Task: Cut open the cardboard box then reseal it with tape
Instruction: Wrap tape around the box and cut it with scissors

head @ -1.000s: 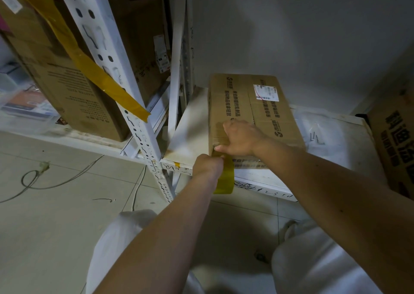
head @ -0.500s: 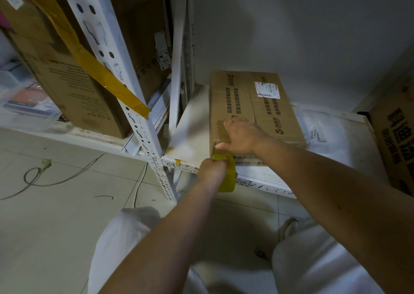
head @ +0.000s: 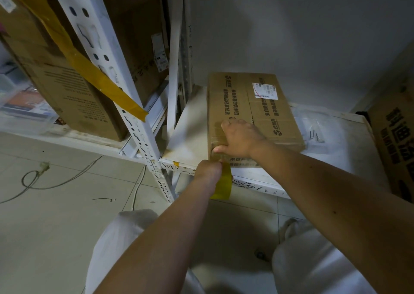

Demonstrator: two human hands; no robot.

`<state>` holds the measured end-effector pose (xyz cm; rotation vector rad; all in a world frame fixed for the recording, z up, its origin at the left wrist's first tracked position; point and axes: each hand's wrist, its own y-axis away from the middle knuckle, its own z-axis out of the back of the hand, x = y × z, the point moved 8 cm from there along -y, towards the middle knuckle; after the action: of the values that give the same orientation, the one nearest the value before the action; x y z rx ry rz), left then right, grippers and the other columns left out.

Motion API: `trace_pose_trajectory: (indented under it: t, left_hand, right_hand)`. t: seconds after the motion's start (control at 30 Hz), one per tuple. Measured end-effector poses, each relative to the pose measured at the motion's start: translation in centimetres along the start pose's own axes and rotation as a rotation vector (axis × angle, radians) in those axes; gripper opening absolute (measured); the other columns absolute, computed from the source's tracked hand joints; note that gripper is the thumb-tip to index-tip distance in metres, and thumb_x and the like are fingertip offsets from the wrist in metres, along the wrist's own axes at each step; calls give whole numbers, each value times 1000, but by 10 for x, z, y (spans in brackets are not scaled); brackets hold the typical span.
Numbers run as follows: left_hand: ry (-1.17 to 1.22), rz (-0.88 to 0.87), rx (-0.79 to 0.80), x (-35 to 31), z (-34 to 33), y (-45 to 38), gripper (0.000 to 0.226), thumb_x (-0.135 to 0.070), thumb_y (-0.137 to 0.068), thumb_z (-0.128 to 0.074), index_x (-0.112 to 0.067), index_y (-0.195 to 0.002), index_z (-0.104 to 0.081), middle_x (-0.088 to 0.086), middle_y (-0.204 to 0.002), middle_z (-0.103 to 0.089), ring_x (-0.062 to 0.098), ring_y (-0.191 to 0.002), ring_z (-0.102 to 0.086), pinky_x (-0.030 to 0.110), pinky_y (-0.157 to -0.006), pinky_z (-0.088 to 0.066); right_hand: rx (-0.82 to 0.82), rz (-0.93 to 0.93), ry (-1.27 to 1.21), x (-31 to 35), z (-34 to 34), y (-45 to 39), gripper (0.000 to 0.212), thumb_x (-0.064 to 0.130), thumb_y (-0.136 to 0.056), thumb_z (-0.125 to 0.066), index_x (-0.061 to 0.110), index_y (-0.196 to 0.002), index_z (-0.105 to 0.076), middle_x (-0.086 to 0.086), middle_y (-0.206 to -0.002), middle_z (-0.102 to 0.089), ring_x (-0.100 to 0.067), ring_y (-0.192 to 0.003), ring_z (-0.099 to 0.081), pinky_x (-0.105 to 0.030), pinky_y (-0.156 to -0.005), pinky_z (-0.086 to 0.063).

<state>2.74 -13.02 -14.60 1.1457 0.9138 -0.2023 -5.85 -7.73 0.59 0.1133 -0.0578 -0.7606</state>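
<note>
A flat brown cardboard box (head: 257,105) with printed text and a white shipping label lies on a low white shelf (head: 190,137). My right hand (head: 240,138) presses flat on the box's near left corner, thumb at the front edge. Just below that corner my left hand (head: 208,170) is closed around a roll of yellow tape (head: 224,183), held in front of the shelf's edge. A short stretch of tape seems to run from the roll up to the box's front face; the contact point is hidden by my hands.
A white perforated rack post (head: 125,105) with a strip of yellow tape (head: 96,74) stands to the left. Larger cardboard boxes (head: 67,87) fill the left shelf, another box (head: 394,141) sits at right. A clear plastic bag (head: 313,123) lies behind the box. Cables (head: 44,181) trail on the tiled floor.
My left hand with the tape roll has stayed close under the box's front corner, shifting slightly. My right hand keeps pressing the same corner.
</note>
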Motion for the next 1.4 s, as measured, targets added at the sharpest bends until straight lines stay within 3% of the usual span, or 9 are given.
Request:
trace_pose_trajectory:
  t: [0.33,0.57,0.77,0.9,1.03,1.13,1.2,1.27,1.4]
  left_hand:
    - [-57,-19,-42,-10,6,13,17,-31,-79,-55,-16,-80,-48,17,-99,-70,38,-92,-68,51,-88,-54]
    - [-72,-35,-34,-17,7,26,22,-37,-85,-58,-18,-80,-48,15,-97,-70,35,-92,-68,48,-88,-54]
    - [-77,-24,-43,-16,8,24,24,-36,-89,-60,-14,-82,-55,15,-98,-71,35,-93,-68,48,-91,-53]
    - [-113,-30,-60,-20,8,26,40,-38,-89,-60,-4,-112,-60,16,-109,-68,36,-102,-65,47,-95,-51]
    - [-143,-24,-67,-22,7,32,49,-37,-93,-58,0,-126,-52,17,-121,-60,37,-112,-58,47,-100,-48]
    - [-95,-20,-76,-21,9,32,50,-39,-86,-63,-4,-120,-56,17,-113,-65,39,-104,-63,49,-95,-50]
    - [-78,-13,-79,-17,7,21,51,-41,-76,-66,-5,-112,-58,15,-104,-68,38,-97,-66,50,-91,-53]
    - [-66,-12,-86,-12,5,5,58,-43,-61,-64,-7,-106,-61,16,-99,-70,39,-91,-68,52,-88,-54]
    - [-67,-39,-115,-14,3,-1,46,-44,-54,-59,-12,-87,-59,16,-93,-71,39,-86,-69,53,-85,-55]
  right_hand:
    - [-90,-31,46,1,-6,-1,77,72,-73,-58,15,-123,-43,-10,-123,-52,-29,-113,-50,-45,-97,-43]
    - [21,82,-36,-2,-1,5,57,39,-80,-72,16,-122,-42,-7,-124,-49,-25,-114,-46,-39,-98,-41]
    - [9,139,-144,-11,1,9,38,24,-80,-74,21,-100,-42,0,-111,-49,-18,-103,-46,-32,-86,-41]
    - [64,117,-416,-33,11,17,33,24,-77,-77,23,-98,-51,7,-102,-50,-13,-94,-52,-29,-81,-47]
    - [-201,-77,-642,-85,40,44,16,36,-89,-64,20,-86,-59,4,-84,-61,-11,-79,-59,-25,-71,-50]
    - [-498,-275,-638,-134,54,75,24,31,-97,-50,13,-84,-59,0,-73,-58,-13,-66,-53,-22,-61,-42]
    - [-559,-420,-560,-165,45,94,27,28,-100,-42,10,-87,-58,-5,-74,-56,-18,-68,-53,-25,-61,-41]
    - [-480,-580,-388,-195,20,106,34,25,-102,-34,5,-92,-60,-11,-79,-58,-25,-75,-57,-28,-67,-42]
    - [4,-709,-195,-226,-61,124,27,20,-96,-46,2,-107,-62,-14,-98,-63,-27,-91,-61,-32,-78,-48]
